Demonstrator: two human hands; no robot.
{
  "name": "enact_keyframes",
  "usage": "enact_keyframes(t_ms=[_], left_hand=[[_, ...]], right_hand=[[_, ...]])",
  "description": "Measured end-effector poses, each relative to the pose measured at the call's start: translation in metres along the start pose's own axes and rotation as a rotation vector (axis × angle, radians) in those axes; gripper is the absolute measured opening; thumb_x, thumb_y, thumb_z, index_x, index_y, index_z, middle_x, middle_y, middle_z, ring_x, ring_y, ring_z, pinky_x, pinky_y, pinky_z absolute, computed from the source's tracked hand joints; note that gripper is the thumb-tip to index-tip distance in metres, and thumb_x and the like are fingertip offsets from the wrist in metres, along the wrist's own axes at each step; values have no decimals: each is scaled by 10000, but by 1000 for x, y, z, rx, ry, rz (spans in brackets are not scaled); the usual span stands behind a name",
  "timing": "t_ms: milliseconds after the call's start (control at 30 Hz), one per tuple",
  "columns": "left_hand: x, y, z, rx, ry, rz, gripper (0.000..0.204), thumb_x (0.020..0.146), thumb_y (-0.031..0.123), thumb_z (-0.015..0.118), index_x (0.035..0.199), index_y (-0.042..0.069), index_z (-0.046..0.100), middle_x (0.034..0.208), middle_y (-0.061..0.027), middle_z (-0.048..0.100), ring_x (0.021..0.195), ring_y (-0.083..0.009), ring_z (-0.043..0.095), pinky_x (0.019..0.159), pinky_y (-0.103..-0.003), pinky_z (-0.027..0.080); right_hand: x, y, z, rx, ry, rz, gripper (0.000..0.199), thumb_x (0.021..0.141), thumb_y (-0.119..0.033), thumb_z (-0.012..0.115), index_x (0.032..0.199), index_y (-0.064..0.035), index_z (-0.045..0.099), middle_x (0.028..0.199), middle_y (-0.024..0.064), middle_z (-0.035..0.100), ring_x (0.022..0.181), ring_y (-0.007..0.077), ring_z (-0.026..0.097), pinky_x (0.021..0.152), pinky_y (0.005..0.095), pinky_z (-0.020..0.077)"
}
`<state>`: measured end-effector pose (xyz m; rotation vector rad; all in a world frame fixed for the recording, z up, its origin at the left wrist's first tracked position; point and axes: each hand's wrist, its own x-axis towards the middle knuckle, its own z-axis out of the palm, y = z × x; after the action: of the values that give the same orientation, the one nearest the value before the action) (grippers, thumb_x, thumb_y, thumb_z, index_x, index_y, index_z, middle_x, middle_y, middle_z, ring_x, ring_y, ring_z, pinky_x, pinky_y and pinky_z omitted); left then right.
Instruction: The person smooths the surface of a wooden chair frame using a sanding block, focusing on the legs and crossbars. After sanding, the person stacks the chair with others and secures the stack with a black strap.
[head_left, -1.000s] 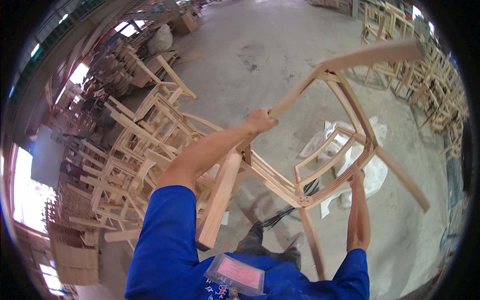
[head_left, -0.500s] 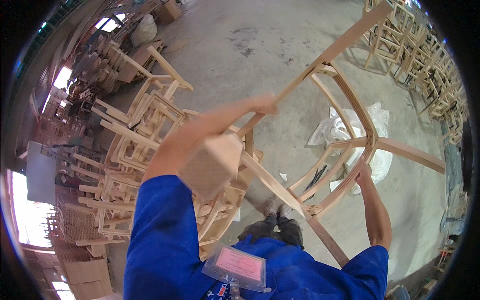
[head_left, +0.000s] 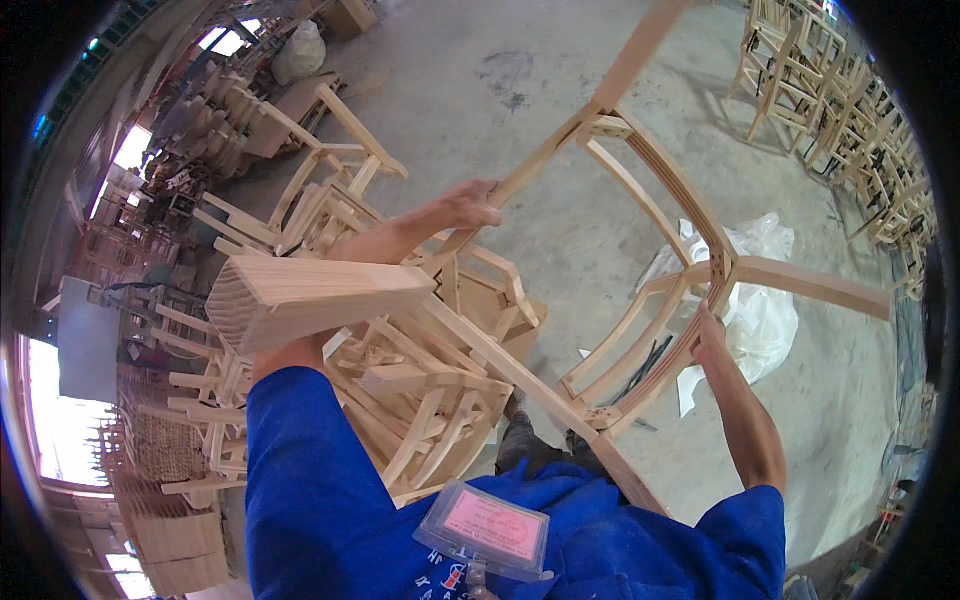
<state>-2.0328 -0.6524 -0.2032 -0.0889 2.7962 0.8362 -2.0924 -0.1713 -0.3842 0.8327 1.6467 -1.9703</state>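
A pale wooden chair frame [head_left: 480,345] hangs tilted in front of me, held off the floor between both hands. My left hand [head_left: 472,205] is closed round one of its rails on the left side. On the right, my right hand [head_left: 708,337] grips the curved rail close to the joint where a leg [head_left: 810,283] branches off to the right. Another leg [head_left: 320,300] points up toward me and hides part of my left arm. A further leg [head_left: 640,50] reaches away at the top.
To my left stand several stacked wooden chair frames [head_left: 435,385]. White plastic sheeting [head_left: 765,320] lies on the concrete floor [head_left: 560,60] beyond my right hand. Rows of chair frames [head_left: 800,70] line the far right. A whitish sack [head_left: 300,52] sits at the far left.
The chair frame has swung and shifted left, with its near leg now pointing more to the left. Both hands have moved left with it and keep their hold.
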Motion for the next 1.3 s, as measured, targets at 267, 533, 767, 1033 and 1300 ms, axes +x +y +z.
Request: enact_keyframes(t_ms=[267,533,767,1033,1300], left_hand=[[-18,-122,-10,-430,-83,-13,682,751,219,724,1382,52,528,959,-32,617,826,-147,544,740,-284,454],[-32,-245,-18,-1044,-285,-230,732,824,165,642,1498,76,368,964,-26,604,755,-110,543,668,-253,474],[-19,-318,-17,-1190,-485,-249,792,885,155,599,1558,95,187,979,-35,591,783,-133,567,691,-258,503],[-36,-345,-58,-768,-307,-372,660,925,402,549,1482,100,367,1211,-152,635,964,-236,680,699,-323,592],[-181,-365,-88,-1448,697,59,882,916,758,260,1357,36,509,899,-213,703,701,-318,706,628,-331,583]], right_hand=[[23,34,76,-21,-35,-126,396,944,-336,640,1225,-78,534,1009,70,585,910,234,623,721,424,554],[48,82,166,-50,60,-193,450,945,-309,633,1277,-18,544,1054,84,604,900,218,607,753,386,508],[47,120,215,-93,91,-242,488,940,-308,638,1296,10,534,1048,91,621,889,219,635,754,370,532],[35,138,255,-187,224,-225,485,923,-332,642,1258,14,585,1108,103,628,944,213,626,803,374,516],[37,135,325,-258,214,-145,567,890,-327,699,1254,82,552,1146,137,625,959,243,639,813,384,530]])
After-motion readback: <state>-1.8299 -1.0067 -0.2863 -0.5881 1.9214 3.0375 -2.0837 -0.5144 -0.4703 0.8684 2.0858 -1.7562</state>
